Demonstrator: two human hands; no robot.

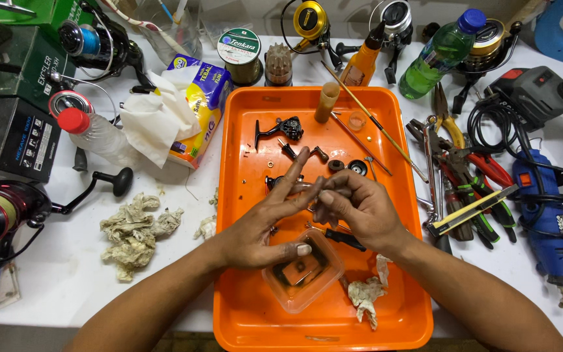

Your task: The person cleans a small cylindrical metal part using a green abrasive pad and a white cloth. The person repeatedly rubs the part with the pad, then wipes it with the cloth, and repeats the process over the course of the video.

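Both hands meet over the middle of an orange tray. My left hand has its fingers stretched out and apart, the fingertips touching a small dark part that my right hand pinches between thumb and fingers. The part is mostly hidden by the fingers. Just below the hands sits a clear plastic container with dark liquid and small parts in it. Several small black reel parts and a black crank piece lie on the tray beyond the hands.
A crumpled rag lies on the tray near its front. Pliers and cutters and a blue rotary tool lie right of the tray. Fishing reels, a bottle, tissue pack and dirty rags crowd the left.
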